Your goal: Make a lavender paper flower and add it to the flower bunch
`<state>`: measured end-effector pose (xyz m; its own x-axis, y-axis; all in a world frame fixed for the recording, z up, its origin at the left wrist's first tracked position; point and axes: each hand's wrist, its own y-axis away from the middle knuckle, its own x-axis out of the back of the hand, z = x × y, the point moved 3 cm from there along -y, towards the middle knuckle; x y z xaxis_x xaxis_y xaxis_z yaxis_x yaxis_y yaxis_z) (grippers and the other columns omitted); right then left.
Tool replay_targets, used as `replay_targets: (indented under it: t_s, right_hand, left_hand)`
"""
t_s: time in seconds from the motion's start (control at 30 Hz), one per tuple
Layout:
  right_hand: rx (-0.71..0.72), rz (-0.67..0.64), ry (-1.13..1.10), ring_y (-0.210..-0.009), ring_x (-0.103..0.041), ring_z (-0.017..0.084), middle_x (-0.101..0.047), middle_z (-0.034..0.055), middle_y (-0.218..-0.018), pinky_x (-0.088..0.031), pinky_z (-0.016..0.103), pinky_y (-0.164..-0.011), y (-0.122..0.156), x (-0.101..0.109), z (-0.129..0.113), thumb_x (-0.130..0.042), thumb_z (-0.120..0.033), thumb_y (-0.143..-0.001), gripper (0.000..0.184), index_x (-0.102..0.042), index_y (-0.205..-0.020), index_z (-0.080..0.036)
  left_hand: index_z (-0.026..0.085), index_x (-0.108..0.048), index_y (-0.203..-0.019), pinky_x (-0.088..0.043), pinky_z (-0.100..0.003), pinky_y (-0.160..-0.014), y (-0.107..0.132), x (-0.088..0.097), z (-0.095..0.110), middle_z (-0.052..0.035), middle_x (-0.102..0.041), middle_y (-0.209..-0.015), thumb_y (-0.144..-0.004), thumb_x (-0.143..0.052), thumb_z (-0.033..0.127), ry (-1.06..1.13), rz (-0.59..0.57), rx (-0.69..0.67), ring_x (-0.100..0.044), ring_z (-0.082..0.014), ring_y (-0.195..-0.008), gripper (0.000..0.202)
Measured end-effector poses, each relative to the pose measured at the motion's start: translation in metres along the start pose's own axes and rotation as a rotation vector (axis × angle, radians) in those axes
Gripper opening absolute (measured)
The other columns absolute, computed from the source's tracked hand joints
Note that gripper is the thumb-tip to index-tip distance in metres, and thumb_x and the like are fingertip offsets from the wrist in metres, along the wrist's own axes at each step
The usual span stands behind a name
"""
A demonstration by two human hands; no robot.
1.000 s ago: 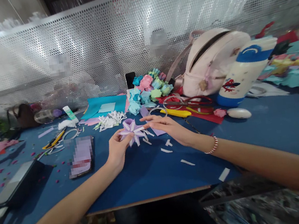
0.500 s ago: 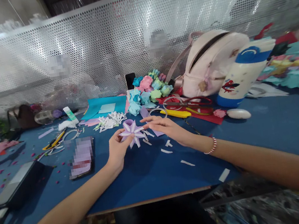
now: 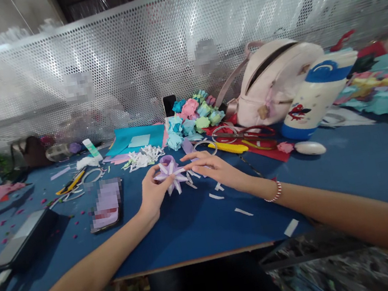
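Between thumb and fingers, my left hand (image 3: 152, 189) holds a lilac paper flower (image 3: 174, 184) with narrow, pointed petals and white strips along them. A curled lilac part rises behind the petals. My right hand (image 3: 218, 168) is at the flower's right side, fingers stretched out and apart, with a fingertip at or very near one petal tip. Whether it actually touches cannot be made out. Small white paper strips (image 3: 216, 196) lie on the blue tabletop (image 3: 194, 235) below and right of the hands.
Left lie a phone (image 3: 106, 205), a power bank (image 3: 24, 241), a cutter (image 3: 70, 182) and a pink glue gun (image 3: 1, 195). Behind are paper scraps (image 3: 144, 157) and crumpled paper flowers (image 3: 192, 116). To the right stand a backpack (image 3: 272, 80) and a bottle (image 3: 316, 97).
The flower has tilted slightly in my left hand and dipped a little. My right hand has shifted slightly left, its fingers a bit more bent beside the petals.
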<state>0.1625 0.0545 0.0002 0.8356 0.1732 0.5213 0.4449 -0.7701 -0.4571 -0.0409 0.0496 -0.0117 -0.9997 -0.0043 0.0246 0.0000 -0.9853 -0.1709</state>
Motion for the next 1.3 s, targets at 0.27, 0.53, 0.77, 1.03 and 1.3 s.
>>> replay_targets:
  t_s: [0.27, 0.53, 0.77, 1.03, 1.3]
  right_hand:
    - [0.279, 0.16, 0.558, -0.114, -0.052, 0.026, -0.065, 0.005, -0.121, -0.044, 0.046, -0.096, 0.0, 0.009, -0.02, -0.049, -0.028, -0.099, 0.029, -0.076, -0.09, -0.025]
    - [0.27, 0.156, 0.824, -0.092, -0.056, 0.024, -0.064, 0.0095, -0.096, -0.045, 0.037, -0.078, -0.003, 0.018, -0.022, -0.048, -0.04, -0.099, 0.031, -0.064, -0.087, -0.017]
    - [0.159, 0.011, 0.336, -0.081, -0.055, 0.017, -0.06, 0.0022, -0.085, -0.041, 0.028, -0.069, 0.001, 0.004, -0.016, -0.053, -0.031, -0.098, 0.019, -0.059, -0.083, -0.02]
    - [0.052, 0.011, 0.243, -0.069, -0.054, 0.013, -0.063, 0.0013, -0.081, -0.039, 0.026, -0.061, 0.001, 0.003, -0.009, -0.051, -0.026, -0.096, 0.019, -0.061, -0.082, -0.019]
    - [0.366, 0.199, 0.729, -0.093, -0.06, 0.023, -0.069, 0.0071, -0.095, -0.044, 0.034, -0.079, 0.004, 0.015, -0.023, -0.053, -0.032, -0.098, 0.016, -0.063, -0.094, -0.019]
  left_hand:
    - [0.017, -0.066, -0.107, -0.05, -0.022, -0.071, 0.006, -0.011, 0.007, -0.0029, -0.071, -0.096, -0.067, -0.076, 0.024, 0.006, -0.07, -0.04, -0.065, -0.0157, -0.082, 0.042]
    - [0.019, -0.066, -0.11, -0.049, -0.022, -0.075, 0.009, -0.011, 0.005, -0.0026, -0.07, -0.1, -0.068, -0.076, 0.025, 0.049, -0.116, -0.03, -0.064, -0.0151, -0.085, 0.044]
    - [0.016, -0.065, -0.112, -0.049, -0.024, -0.072, 0.011, -0.015, 0.002, -0.0043, -0.071, -0.097, -0.068, -0.08, 0.031, 0.042, -0.174, 0.006, -0.064, -0.0165, -0.081, 0.049]
    - [0.016, -0.066, -0.115, -0.052, -0.027, -0.077, 0.004, -0.007, -0.007, -0.0069, -0.073, -0.099, -0.069, -0.082, 0.037, 0.055, -0.084, 0.036, -0.067, -0.0183, -0.085, 0.053]
    - [0.016, -0.065, -0.116, -0.053, -0.024, -0.07, 0.007, -0.009, -0.005, -0.0053, -0.072, -0.09, -0.069, -0.08, 0.031, 0.009, -0.141, 0.04, -0.067, -0.016, -0.077, 0.051]
